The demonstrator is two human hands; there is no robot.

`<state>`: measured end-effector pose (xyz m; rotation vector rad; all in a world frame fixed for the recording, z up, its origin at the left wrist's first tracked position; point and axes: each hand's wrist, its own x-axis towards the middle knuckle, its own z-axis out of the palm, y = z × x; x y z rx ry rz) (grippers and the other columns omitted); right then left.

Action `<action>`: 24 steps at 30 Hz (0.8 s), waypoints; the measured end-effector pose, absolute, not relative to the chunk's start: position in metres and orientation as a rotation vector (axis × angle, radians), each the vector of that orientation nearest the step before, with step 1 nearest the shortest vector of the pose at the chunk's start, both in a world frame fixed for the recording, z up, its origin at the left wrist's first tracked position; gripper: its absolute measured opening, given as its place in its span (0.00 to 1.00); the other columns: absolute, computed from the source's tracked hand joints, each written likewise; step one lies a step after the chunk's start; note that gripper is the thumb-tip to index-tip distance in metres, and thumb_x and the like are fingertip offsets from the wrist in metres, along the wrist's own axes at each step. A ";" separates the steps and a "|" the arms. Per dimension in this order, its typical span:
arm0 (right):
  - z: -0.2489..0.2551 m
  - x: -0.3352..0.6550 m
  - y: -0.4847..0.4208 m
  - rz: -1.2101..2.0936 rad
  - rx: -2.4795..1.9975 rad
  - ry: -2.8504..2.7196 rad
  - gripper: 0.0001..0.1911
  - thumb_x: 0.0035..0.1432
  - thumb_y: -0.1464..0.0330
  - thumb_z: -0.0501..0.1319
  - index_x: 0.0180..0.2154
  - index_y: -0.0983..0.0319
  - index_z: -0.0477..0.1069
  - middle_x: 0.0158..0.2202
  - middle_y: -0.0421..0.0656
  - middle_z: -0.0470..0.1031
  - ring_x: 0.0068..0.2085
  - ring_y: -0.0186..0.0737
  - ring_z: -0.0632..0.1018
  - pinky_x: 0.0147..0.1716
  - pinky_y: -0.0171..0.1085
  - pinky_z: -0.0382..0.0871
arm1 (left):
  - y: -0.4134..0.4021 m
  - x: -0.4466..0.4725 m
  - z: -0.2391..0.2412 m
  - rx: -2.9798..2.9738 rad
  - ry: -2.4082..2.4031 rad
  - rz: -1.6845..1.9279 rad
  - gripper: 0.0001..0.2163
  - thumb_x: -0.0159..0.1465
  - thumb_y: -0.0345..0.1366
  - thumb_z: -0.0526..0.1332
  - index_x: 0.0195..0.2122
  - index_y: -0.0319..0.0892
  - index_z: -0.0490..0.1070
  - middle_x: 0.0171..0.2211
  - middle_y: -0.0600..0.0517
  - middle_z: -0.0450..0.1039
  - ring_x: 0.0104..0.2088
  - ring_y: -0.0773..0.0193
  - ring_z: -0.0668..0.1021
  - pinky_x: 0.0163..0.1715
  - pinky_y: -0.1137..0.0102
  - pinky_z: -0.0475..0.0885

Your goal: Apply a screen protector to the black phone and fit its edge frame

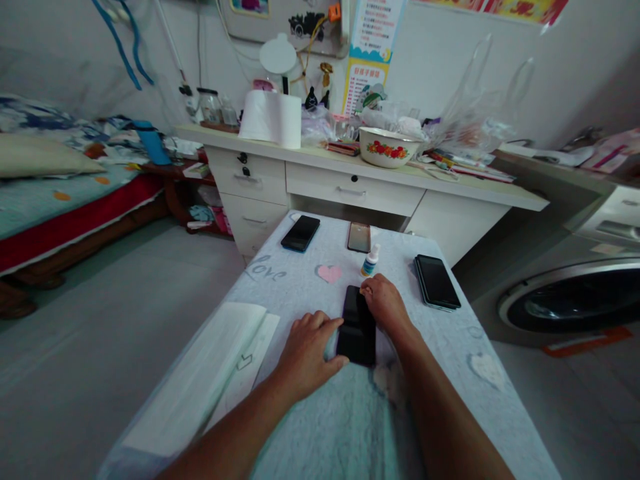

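Left hand (307, 350) lies flat, fingers loosely spread and open, fingertips against the left edge of the dark phone (356, 327), thumb touching its lower left corner. Right hand (385, 303) sits over the phone's upper right corner, fingers bent down, but the back of the hand hides the tips, so there's no telling whether they pinch the phone or just rest on it. That hand also covers part of the top edge. The phone itself: a black slab, screen dark and glossy, lying flat and lengthwise in the middle of the table (310, 427), between the two hands. Just beyond the right hand stands a small white bottle (371, 260), label too small to read. Further out, three more phones lie flat: one far left (301, 233), one far centre (359, 237), one on the right (437, 281). White sheets (215, 360) lie along the left edge. The cloth is pale blue-grey with hearts and "Love". Behind it a cluttered white desk (350, 190) with a flowered bowl (387, 147); a bed (50, 193) at left, a washing machine (565, 300) at right.
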<state>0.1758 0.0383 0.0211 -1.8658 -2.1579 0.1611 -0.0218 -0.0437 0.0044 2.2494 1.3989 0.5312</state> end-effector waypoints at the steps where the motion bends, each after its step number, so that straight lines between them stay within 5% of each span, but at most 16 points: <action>1: 0.023 0.179 0.038 0.166 -1.886 -2.170 0.12 0.62 0.71 0.54 0.36 0.63 0.76 0.36 0.46 0.72 0.37 0.38 0.73 0.38 0.33 0.60 | -0.044 -0.022 0.004 2.249 1.397 0.533 0.28 0.54 0.42 0.67 0.56 0.48 0.66 0.46 0.49 0.68 0.48 0.53 0.69 0.48 0.59 0.62; 24: 0.026 0.194 0.033 0.197 -1.866 -2.226 0.08 0.58 0.73 0.57 0.35 0.63 0.76 0.36 0.45 0.73 0.37 0.37 0.72 0.36 0.33 0.58 | -0.044 -0.022 0.001 2.267 1.406 0.540 0.27 0.55 0.43 0.66 0.56 0.49 0.66 0.46 0.49 0.68 0.47 0.54 0.69 0.48 0.60 0.63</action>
